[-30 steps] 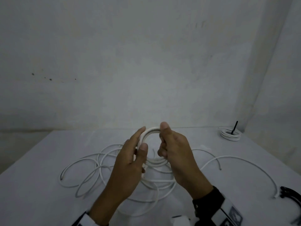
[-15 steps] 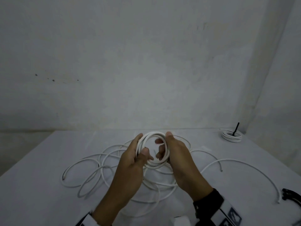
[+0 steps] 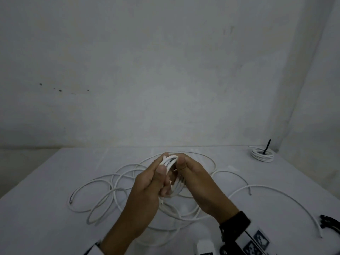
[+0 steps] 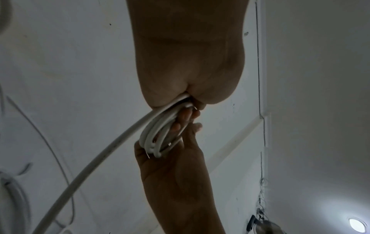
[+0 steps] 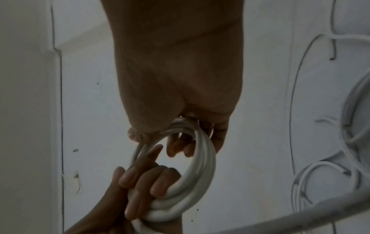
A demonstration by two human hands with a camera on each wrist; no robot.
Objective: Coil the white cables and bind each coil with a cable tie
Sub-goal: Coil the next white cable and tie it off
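A small coil (image 3: 172, 178) of white cable is held above the table (image 3: 46, 208) between both hands. The left hand (image 3: 147, 188) is curled round its near side, thumb on top. The right hand (image 3: 195, 183) is wrapped round the opposite side, thumb pressed on the top. Loose cable (image 3: 103, 188) is spread below and to the left. A bound coil (image 3: 262, 155) lies far right of the right hand.
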